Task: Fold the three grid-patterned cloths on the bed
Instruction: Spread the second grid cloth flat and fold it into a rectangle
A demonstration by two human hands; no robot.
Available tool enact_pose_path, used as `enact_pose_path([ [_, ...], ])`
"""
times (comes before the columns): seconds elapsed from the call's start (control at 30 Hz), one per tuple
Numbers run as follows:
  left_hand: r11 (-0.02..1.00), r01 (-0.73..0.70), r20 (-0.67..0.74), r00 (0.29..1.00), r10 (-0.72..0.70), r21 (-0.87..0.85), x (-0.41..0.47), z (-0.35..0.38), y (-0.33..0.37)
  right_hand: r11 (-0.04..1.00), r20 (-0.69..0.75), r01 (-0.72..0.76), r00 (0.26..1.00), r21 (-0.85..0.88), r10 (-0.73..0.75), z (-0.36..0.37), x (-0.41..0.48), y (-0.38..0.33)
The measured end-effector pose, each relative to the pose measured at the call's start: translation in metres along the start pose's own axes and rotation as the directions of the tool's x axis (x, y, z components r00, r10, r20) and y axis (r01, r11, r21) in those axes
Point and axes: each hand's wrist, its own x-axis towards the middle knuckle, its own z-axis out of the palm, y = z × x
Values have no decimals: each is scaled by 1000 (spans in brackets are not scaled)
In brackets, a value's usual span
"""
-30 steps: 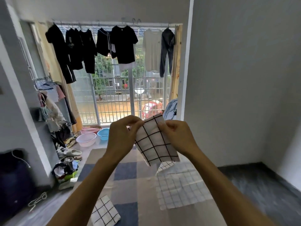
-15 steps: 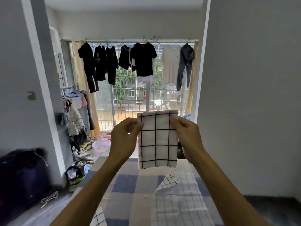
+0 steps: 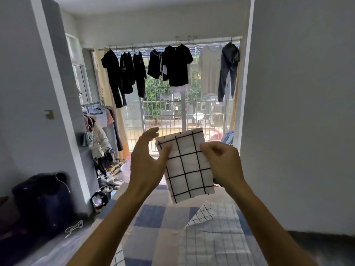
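Midair, right hand [image 3: 222, 162] pinching cloth [image 3: 189, 170], left hand [image 3: 147, 160] touching

L hand [image 3: 147, 166] & R hand [image 3: 223, 163]: forearms [image 3: 119, 217] were bare to frame edge; nails [image 3: 169, 148] looked short, tho blurry.

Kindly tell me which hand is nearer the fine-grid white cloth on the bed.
Right. The right hand is above the fine-grid white cloth; the left hand is farther left.

bed [image 3: 153, 227]: 1 | hands [image 3: 148, 166] [image 3: 222, 164]: 2 | grid cloths [image 3: 187, 169] [image 3: 213, 237] [image 3: 118, 256]: 3 (1 held, 2 lying)
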Motion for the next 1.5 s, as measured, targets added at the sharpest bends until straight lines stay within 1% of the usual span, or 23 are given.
enact_pose_path([
  [0.03,987,-135,10,991,134,92,3,1,2,995,19,46,999,-85,-45,0,2,1],
  [0.07,953,-256,46,967,251,164,7,3,3,984,40,84,996,-156,-78,0,3,1],
  [0.1,917,-333,105,943,317,219,12,5,4,973,65,110,993,-203,-99,1,4,2],
  [0.13,891,-372,171,926,337,261,17,8,4,964,96,133,989,-230,-113,2,5,2],
  [0.17,876,-381,230,918,322,297,21,11,3,954,126,158,984,-254,-129,4,6,2],
  [0.23,873,-359,310,915,259,330,27,18,-3,920,170,209,972,-330,-160,8,6,0],
  [0.33,904,-326,321,918,233,276,31,22,-12,882,184,256,963,-395,-197,13,8,1],
  [0.4,913,-326,279,926,256,244,35,20,-14,884,174,256,964,-392,-202,15,9,5],
  [0.5,960,-253,143,962,235,123,43,8,-11,890,131,192,980,-413,-150,15,7,21],
  [0.53,965,-244,118,965,233,93,47,4,-11,885,120,171,984,-432,-131,13,5,28],
  [0.63,957,-266,124,960,252,116,51,-5,-19,851,121,167,985,-498,-122,5,0,48],
  [0.7,969,-226,102,971,216,103,51,-9,-30,827,113,150,988,-541,-106,-2,-1,59],
  [0.8,976,-177,53,984,171,131,52,-13,-46,802,75,69,997,-593,-30,-10,0,68],
  [0.87,959,-210,87,977,197,189,52,-13,-50,829,3,22,1000,-559,-25,-9,2,68],
  [0.93,941,-255,137,964,229,224,48,-9,-49,875,-37,32,998,-483,-56,1,2,60],
  [0.97,939,-266,151,960,236,220,46,-5,-48,891,-12,62,997,-451,-75,9,2,53],
  [1.07,933,-303,203,943,265,193,36,9,-44,894,177,211,973,-395,-151,38,4,33],
  [1.1,931,-318,225,935,276,178,32,13,-44,885,218,266,957,-382,-194,46,6,29],
  [1.13,933,-324,242,928,282,159,30,15,-45,881,227,301,946,-365,-230,52,7,26],
  [1.17,939,-317,252,927,276,136,28,15,-47,885,211,306,947,-352,-243,55,8,25],
  [1.23,960,-265,264,936,233,89,25,10,-52,902,175,268,960,-340,-219,57,7,26],
  [1.37,996,-60,281,959,38,71,9,4,-73,952,130,113,988,-285,-79,48,1,43],
  [1.5,995,-23,290,957,-7,101,-7,5,-93,945,189,90,982,-316,-30,50,-10,60],
])
